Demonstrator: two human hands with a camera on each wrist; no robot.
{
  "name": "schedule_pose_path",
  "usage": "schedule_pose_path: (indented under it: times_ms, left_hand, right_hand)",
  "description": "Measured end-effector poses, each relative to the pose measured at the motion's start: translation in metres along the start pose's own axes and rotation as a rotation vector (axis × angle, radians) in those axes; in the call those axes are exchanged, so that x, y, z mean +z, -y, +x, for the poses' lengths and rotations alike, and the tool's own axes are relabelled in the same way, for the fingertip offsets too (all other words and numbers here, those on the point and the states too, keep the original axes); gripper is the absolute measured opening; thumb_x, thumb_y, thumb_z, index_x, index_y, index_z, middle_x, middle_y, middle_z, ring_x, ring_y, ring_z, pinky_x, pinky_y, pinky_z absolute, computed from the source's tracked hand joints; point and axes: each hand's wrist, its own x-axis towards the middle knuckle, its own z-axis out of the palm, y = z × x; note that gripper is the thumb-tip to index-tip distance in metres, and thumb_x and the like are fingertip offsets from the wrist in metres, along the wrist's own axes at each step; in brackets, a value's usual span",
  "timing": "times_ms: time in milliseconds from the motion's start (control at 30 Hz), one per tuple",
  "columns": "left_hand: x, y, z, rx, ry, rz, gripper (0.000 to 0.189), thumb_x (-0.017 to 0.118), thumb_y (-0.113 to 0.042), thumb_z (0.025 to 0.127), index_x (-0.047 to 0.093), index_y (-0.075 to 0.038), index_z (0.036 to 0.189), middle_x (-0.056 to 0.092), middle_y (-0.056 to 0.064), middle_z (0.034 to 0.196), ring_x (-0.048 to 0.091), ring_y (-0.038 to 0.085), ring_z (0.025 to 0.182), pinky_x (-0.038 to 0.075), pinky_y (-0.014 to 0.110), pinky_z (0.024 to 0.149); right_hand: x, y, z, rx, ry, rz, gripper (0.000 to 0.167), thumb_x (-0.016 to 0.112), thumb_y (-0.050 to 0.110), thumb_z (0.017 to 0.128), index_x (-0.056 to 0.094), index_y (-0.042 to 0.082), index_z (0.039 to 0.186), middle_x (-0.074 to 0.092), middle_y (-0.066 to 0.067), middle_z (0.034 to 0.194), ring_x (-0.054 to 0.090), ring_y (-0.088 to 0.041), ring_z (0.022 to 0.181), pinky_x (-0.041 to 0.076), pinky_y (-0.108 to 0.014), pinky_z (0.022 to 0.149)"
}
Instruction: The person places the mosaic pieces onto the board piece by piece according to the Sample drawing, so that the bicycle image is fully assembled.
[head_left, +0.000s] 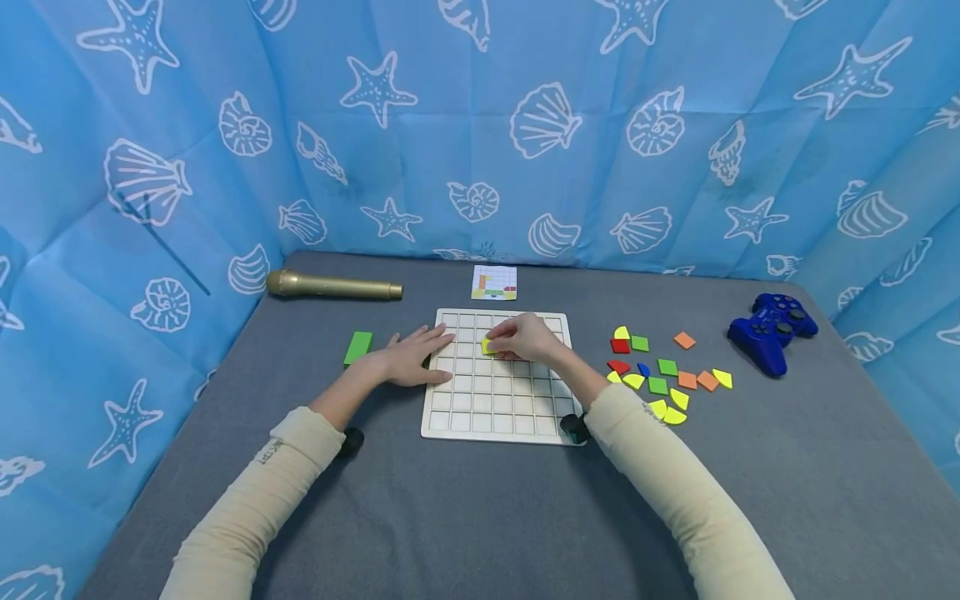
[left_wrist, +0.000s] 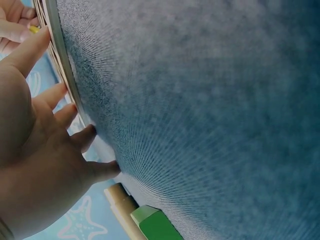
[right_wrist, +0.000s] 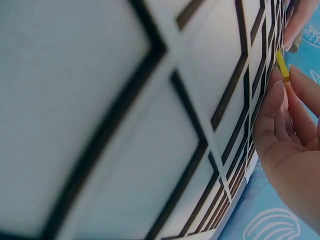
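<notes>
A white grid board (head_left: pixel 480 421) with square recesses lies on the grey table. Over its upper middle cells, my right hand (head_left: pixel 527 337) pinches a small yellow tile (head_left: pixel 487 346) between thumb and fingertips. The right wrist view shows that yellow tile (right_wrist: pixel 283 66) tilted up at the board's surface. My left hand (head_left: pixel 411 358) rests with spread fingers at the board's left edge, some fingertips on the rim. In the left wrist view the left hand (left_wrist: pixel 45 130) has its fingers extended along the board's side.
Right of the board lie several loose tiles (head_left: pixel 667 367) in yellow, green, orange, red and blue. A blue game controller (head_left: pixel 772 331) sits farther right. A green block (head_left: pixel 358 347) and a gold microphone (head_left: pixel 333 286) are at left. A patterned card (head_left: pixel 494 282) lies behind the board.
</notes>
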Motion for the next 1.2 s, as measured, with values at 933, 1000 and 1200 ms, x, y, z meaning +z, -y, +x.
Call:
schedule_pose_path:
  times_ms: [933,1000,1200]
  left_hand:
    - [-0.0015,-0.0004,0.0016,0.017,-0.011,0.015,0.079,0.051,-0.052,0.094,0.015,-0.015,0.155,0.005,0.006,0.159,0.003,0.031,0.144,0.004,0.063,0.108]
    - [-0.0014,-0.0005,0.0017,0.023,-0.012,0.014,0.078,0.051,-0.052,0.095,0.016,-0.015,0.155,0.006,0.007,0.159,0.003,0.032,0.144,0.004,0.063,0.108]
    - [-0.0022,-0.0008,-0.0006,0.024,-0.011,0.019,0.077,0.05,-0.05,0.096,0.016,-0.015,0.154,0.006,0.008,0.159,0.004,0.033,0.143,0.005,0.063,0.108]
  right_hand:
    - [-0.003,0.0019,-0.0036,0.05,0.005,0.151,0.026,0.062,0.017,0.095,0.066,0.002,0.116,0.069,-0.011,0.094,0.066,-0.02,0.083,0.054,-0.03,0.069]
    - [-0.0031,0.0024,-0.0041,0.054,0.012,0.164,0.027,0.062,0.017,0.095,0.065,0.002,0.118,0.069,-0.011,0.095,0.066,-0.021,0.084,0.054,-0.03,0.07]
    - [-0.0051,0.0018,-0.0045,0.07,0.046,0.242,0.029,0.059,0.017,0.097,0.062,0.001,0.121,0.068,-0.013,0.1,0.066,-0.022,0.088,0.054,-0.031,0.075]
